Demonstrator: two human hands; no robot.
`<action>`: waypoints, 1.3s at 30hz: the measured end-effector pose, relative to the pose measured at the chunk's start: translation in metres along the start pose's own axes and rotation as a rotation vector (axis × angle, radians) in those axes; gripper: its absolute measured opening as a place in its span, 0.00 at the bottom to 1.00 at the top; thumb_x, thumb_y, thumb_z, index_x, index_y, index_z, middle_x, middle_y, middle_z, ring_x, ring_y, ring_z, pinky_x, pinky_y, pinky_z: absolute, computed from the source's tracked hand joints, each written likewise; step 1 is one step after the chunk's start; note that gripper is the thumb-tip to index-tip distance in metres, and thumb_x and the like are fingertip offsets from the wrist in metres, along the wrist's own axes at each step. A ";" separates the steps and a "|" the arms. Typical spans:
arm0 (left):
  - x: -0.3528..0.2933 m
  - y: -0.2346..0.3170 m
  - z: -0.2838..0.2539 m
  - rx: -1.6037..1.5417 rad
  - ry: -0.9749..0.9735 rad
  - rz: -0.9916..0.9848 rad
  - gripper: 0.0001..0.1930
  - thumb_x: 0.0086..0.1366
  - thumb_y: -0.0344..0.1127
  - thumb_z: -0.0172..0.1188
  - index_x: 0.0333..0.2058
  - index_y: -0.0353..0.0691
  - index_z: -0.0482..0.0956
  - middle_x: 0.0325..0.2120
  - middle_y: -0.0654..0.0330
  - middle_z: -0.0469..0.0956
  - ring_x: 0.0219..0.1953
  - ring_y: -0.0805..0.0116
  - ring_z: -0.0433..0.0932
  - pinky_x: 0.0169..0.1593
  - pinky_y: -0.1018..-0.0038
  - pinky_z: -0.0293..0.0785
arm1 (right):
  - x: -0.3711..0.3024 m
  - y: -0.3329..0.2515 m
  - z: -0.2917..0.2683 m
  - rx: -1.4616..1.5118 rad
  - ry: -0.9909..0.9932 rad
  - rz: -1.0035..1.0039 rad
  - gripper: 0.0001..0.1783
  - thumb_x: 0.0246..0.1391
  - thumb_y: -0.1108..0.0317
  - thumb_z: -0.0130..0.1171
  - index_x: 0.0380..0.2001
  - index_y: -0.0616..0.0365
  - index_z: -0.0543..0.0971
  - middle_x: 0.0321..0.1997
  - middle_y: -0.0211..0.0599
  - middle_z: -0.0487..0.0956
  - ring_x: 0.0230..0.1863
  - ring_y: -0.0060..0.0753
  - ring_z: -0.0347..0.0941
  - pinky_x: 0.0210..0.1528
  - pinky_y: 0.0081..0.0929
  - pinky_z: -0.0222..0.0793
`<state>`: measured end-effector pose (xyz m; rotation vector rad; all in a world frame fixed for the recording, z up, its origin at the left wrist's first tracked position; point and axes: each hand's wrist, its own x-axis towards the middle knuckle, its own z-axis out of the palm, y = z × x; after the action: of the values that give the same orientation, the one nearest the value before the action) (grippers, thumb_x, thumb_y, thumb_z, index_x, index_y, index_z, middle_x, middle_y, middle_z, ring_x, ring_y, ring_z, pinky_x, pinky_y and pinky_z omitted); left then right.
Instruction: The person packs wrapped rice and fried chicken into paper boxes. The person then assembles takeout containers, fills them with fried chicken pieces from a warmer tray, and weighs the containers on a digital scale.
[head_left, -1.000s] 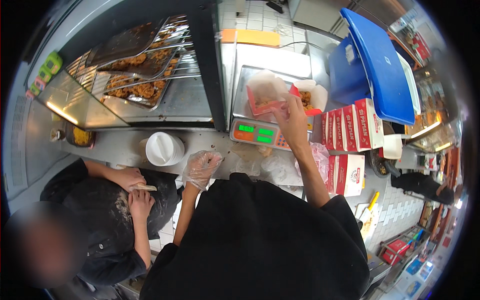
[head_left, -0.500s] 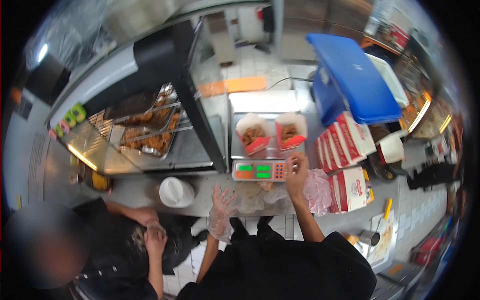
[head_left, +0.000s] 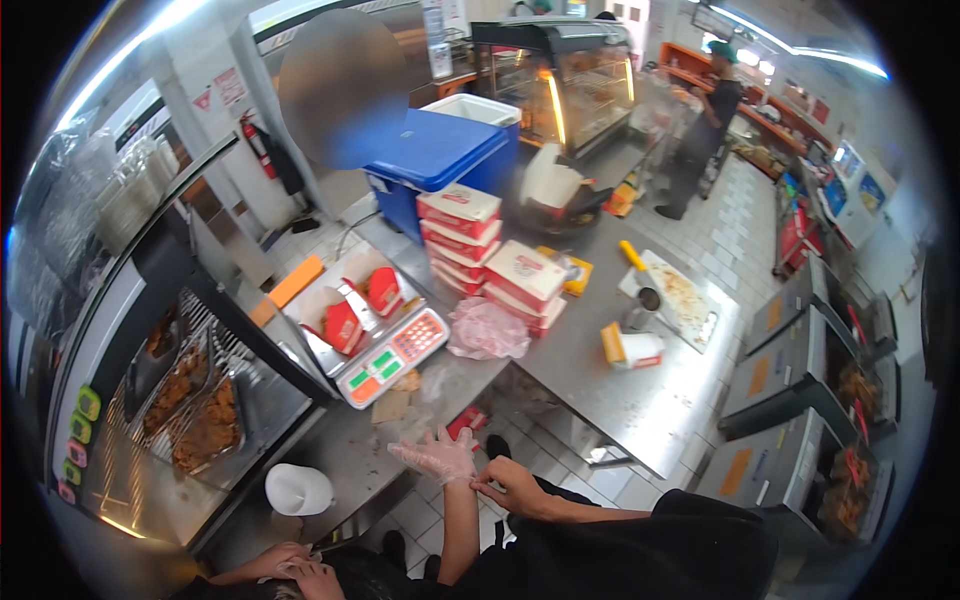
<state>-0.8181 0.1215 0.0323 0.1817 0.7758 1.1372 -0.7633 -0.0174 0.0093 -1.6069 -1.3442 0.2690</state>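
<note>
My left hand (head_left: 440, 458) wears a clear plastic glove, palm up with its fingers spread and nothing on it. Bare and closed, my right hand (head_left: 508, 489) pinches at the glove's cuff by the left wrist. Both hands are just off the counter's near edge. Beyond them stands a digital scale (head_left: 393, 357) with a lit green display. Its tray bears two open red-and-white food boxes, one (head_left: 343, 330) on the left and another (head_left: 382, 292) on the right. A crumpled pink plastic bag (head_left: 488, 328) lies beside the scale.
Stacked red-and-white boxes (head_left: 462, 235) stand before a blue cooler (head_left: 430, 150). A glass food warmer (head_left: 160, 400) is at left, near a white tub (head_left: 299, 490). Another person's hands (head_left: 300, 572) are at lower left. A cutting board (head_left: 685, 300) lies at right.
The view has swung to the right. My right hand has left the scale's side and come to my left wrist, at the glove's cuff. The left hand stays spread.
</note>
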 end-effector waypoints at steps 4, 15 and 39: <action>-0.029 -0.046 -0.016 0.006 0.017 -0.226 0.57 0.53 0.83 0.44 0.72 0.61 0.31 0.74 0.56 0.27 0.74 0.46 0.25 0.64 0.29 0.26 | -0.048 -0.019 -0.046 0.043 -0.034 0.070 0.08 0.53 0.69 0.65 0.33 0.58 0.75 0.32 0.41 0.74 0.36 0.47 0.73 0.37 0.38 0.69; -0.111 -0.123 -0.031 0.516 -0.556 -0.361 0.19 0.69 0.43 0.53 0.53 0.40 0.72 0.44 0.55 0.77 0.44 0.64 0.78 0.46 0.67 0.74 | -0.148 0.013 -0.170 0.090 -0.684 0.419 0.16 0.61 0.55 0.59 0.42 0.57 0.78 0.41 0.41 0.81 0.42 0.42 0.79 0.45 0.37 0.74; -0.214 -0.444 0.037 1.695 -1.009 -0.424 0.18 0.67 0.48 0.59 0.43 0.37 0.80 0.36 0.60 0.81 0.38 0.73 0.78 0.45 0.75 0.74 | -0.252 0.299 -0.556 0.084 0.414 0.804 0.10 0.60 0.63 0.61 0.39 0.59 0.81 0.33 0.31 0.82 0.36 0.22 0.77 0.37 0.23 0.72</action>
<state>-0.5052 -0.2484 -0.0654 1.7404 0.5869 -0.3416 -0.2828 -0.4949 -0.0498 -1.9341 -0.3282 0.4305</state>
